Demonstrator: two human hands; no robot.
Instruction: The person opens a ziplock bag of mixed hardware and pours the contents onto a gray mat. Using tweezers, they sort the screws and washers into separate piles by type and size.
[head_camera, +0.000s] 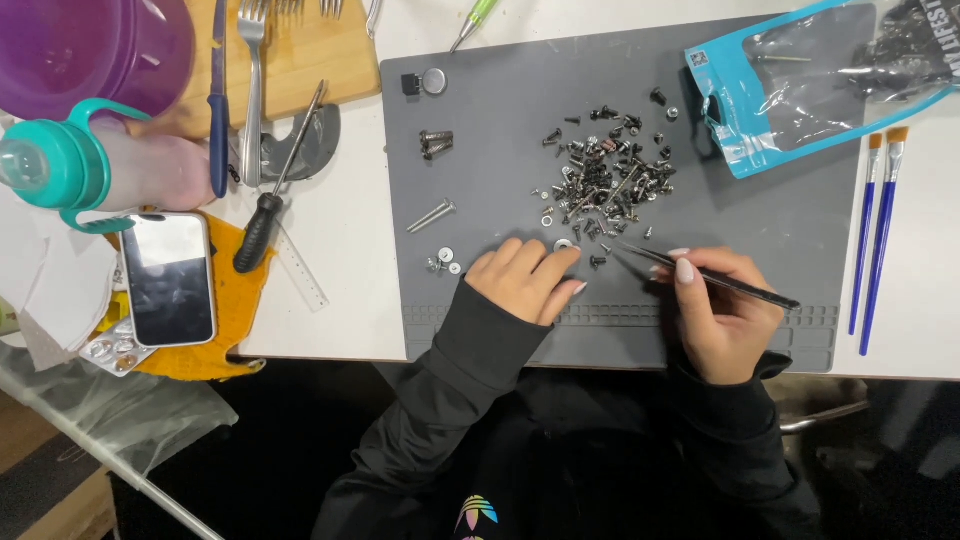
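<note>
— What are we holding right now?
— Our right hand (722, 312) is pinching black tweezers (706, 275), tips aiming at the screw pile (606, 180) just beyond our fingers.
— And the left hand (522, 280)?
— It is resting loosely curled, empty, fingertips touching a washer (564, 245) on the grey mat (500, 130).

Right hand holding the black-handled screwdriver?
No. The right hand holds dark tweezers aimed at the screw pile; the black-handled screwdriver lies untouched left of the grey mat.
</note>
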